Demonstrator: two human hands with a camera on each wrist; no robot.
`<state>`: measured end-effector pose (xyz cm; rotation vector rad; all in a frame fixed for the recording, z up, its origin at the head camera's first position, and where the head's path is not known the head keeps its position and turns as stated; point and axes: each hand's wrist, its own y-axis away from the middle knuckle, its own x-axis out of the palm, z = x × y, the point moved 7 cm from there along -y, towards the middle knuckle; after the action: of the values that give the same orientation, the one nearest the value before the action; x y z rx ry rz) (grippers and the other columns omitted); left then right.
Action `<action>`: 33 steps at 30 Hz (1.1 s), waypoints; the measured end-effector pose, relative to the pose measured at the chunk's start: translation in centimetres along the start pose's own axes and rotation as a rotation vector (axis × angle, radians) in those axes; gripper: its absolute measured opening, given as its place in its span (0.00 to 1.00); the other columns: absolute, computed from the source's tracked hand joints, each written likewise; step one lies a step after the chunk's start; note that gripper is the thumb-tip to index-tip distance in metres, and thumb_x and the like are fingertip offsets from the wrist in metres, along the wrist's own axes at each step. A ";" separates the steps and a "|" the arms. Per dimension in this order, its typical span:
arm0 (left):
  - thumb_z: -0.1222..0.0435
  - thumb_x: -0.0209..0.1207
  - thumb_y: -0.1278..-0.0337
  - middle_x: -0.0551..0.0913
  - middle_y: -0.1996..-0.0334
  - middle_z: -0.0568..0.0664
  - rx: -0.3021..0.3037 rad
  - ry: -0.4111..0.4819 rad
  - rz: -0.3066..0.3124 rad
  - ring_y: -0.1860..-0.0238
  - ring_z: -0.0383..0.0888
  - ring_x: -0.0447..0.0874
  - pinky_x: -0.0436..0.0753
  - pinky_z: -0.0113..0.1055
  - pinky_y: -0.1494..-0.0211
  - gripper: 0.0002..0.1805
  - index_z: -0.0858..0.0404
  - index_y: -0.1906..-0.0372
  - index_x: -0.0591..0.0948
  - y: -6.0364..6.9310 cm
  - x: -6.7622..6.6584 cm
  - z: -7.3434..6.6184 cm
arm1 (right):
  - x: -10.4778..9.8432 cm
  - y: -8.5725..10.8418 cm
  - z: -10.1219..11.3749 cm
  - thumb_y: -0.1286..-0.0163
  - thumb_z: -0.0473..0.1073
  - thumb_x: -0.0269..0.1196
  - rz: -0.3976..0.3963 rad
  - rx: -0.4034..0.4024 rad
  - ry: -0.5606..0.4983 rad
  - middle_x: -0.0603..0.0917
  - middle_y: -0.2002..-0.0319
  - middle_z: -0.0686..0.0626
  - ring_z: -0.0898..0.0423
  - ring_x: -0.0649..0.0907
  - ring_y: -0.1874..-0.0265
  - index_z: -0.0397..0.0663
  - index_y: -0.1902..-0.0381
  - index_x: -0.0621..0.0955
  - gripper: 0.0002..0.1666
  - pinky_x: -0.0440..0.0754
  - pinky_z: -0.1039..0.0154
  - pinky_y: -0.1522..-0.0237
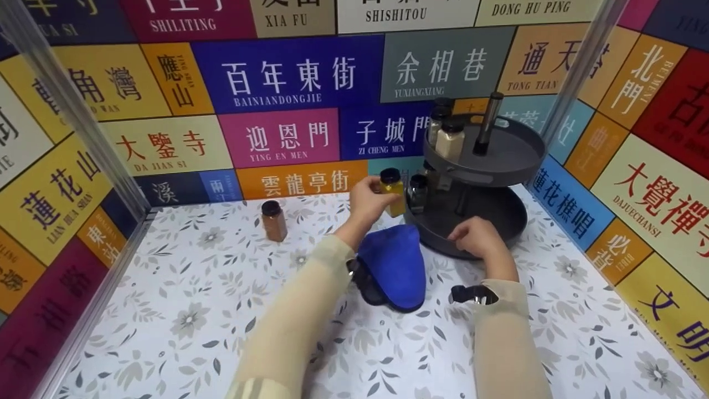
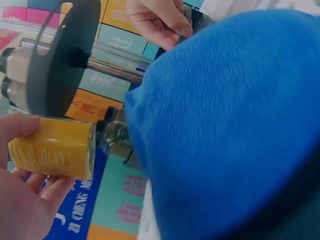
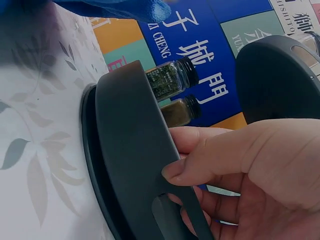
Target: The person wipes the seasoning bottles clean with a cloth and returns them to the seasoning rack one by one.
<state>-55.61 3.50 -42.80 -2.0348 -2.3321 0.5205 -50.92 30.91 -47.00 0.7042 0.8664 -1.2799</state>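
Note:
A jar of yellow spice with a black lid is in my left hand, gripped between thumb and fingers to the left of a dark two-tier tray stand. In the left wrist view, the yellow jar lies sideways in the frame. My right hand is at the front rim of the stand's lower tray. Up close, the thumb of that hand presses on the outer wall beside a handle slot, with fingers behind the rim. Jars with green and brown contents stand in that tray.
A jar of reddish-brown spice stands alone on the flowered tabletop. The upper tray bears a pale-filled jar, another jar and a central post. A blue cloth piece with dark edging lies between the forearms.

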 end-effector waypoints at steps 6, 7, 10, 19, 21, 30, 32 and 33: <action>0.66 0.76 0.56 0.88 0.59 0.53 -0.024 -0.064 0.010 0.59 0.43 0.83 0.85 0.35 0.51 0.25 0.64 0.48 0.87 -0.2 3.8 1.2 | 0.3 0.2 -0.6 0.45 0.30 0.67 0.011 0.025 -0.025 0.93 0.58 0.43 0.45 0.84 0.57 0.44 0.61 0.93 0.15 0.79 0.58 0.55; 0.67 0.75 0.56 0.88 0.58 0.53 -0.028 -0.061 0.018 0.58 0.43 0.84 0.85 0.35 0.51 0.25 0.64 0.47 0.87 -0.2 4.2 1.3 | 0.4 0.2 -0.7 0.46 0.30 0.68 0.011 0.031 -0.030 0.93 0.59 0.43 0.45 0.84 0.58 0.44 0.61 0.93 0.15 0.79 0.59 0.55; 0.67 0.76 0.56 0.87 0.57 0.53 -0.020 -0.045 0.030 0.56 0.45 0.87 0.87 0.36 0.50 0.24 0.63 0.48 0.86 -0.4 5.1 1.3 | 0.5 0.2 -0.7 0.46 0.30 0.68 0.011 0.036 -0.046 0.93 0.58 0.44 0.46 0.84 0.58 0.45 0.61 0.93 0.15 0.79 0.59 0.56; 0.63 0.81 0.56 0.90 0.59 0.51 0.023 -0.175 0.074 0.59 0.43 0.86 0.87 0.34 0.53 0.23 0.61 0.52 0.87 -1.3 7.7 0.9 | -0.2 -0.1 -1.0 0.43 0.29 0.69 0.027 0.041 -0.084 0.93 0.59 0.44 0.50 0.85 0.58 0.43 0.60 0.93 0.13 0.80 0.61 0.55; 0.61 0.81 0.57 0.90 0.58 0.52 0.033 -0.178 0.081 0.58 0.44 0.87 0.87 0.35 0.52 0.24 0.62 0.52 0.88 -1.2 8.2 0.6 | -0.5 0.0 -0.9 0.43 0.29 0.69 0.018 0.032 -0.082 0.93 0.59 0.44 0.51 0.85 0.60 0.42 0.60 0.93 0.13 0.80 0.62 0.56; 0.60 0.83 0.62 0.91 0.58 0.49 -0.037 -0.287 0.134 0.58 0.44 0.86 0.87 0.35 0.50 0.26 0.60 0.52 0.88 -0.3 10.0 2.1 | -0.3 -0.2 -0.9 0.43 0.29 0.70 0.012 0.028 -0.082 0.93 0.60 0.44 0.54 0.82 0.66 0.42 0.60 0.93 0.13 0.78 0.64 0.64; 0.61 0.83 0.64 0.91 0.58 0.49 -0.051 -0.301 0.137 0.57 0.44 0.87 0.87 0.36 0.50 0.26 0.60 0.53 0.88 -0.1 10.1 2.5 | -0.1 -0.2 -1.0 0.43 0.29 0.70 0.009 0.027 -0.082 0.93 0.60 0.45 0.54 0.82 0.66 0.42 0.61 0.93 0.13 0.78 0.64 0.63; 0.62 0.83 0.65 0.91 0.58 0.49 -0.054 -0.312 0.141 0.57 0.45 0.87 0.87 0.37 0.49 0.27 0.59 0.53 0.88 0.0 10.2 2.6 | 0.0 -0.2 -1.1 0.44 0.29 0.71 0.009 0.026 -0.080 0.93 0.61 0.45 0.55 0.81 0.66 0.42 0.61 0.93 0.13 0.78 0.65 0.63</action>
<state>-57.82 12.72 -47.46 -2.3038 -2.3936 0.8449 -51.31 31.79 -47.54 0.6727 0.7821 -1.3042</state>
